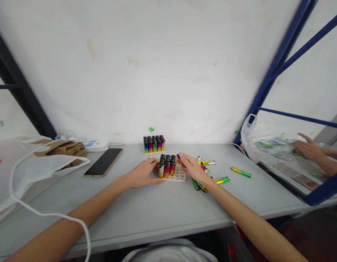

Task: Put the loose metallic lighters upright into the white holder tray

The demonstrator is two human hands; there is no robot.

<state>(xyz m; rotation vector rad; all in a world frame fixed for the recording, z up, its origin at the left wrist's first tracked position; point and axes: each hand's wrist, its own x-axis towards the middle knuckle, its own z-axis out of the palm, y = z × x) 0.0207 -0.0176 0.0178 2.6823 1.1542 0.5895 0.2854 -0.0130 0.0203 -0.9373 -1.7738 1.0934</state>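
Note:
A pale tray with round holes [180, 176] rests on the table in front of me, its left part filled with upright lighters [166, 168] in red, yellow and clear shades with black tops. My left hand [145, 172] grips the tray's left side, thumb at the front corner and fingers behind. Over the right part of the tray, my right hand [190, 166] pinches a lighter [178, 157]; its black end shows and the rest is mostly hidden by the fingers. Loose lighters [196, 184], green, yellow and red, lie in a pile beside and under my right wrist.
Behind stands another full lighter tray [154, 145]. One yellow-green lighter [241, 172] lies apart at right. A phone [104, 162], cardboard box [71, 150], white bag [34, 171] and white cable [48, 214] are at left. Beyond the blue frame [266, 80], another person's hand [307, 148] shows.

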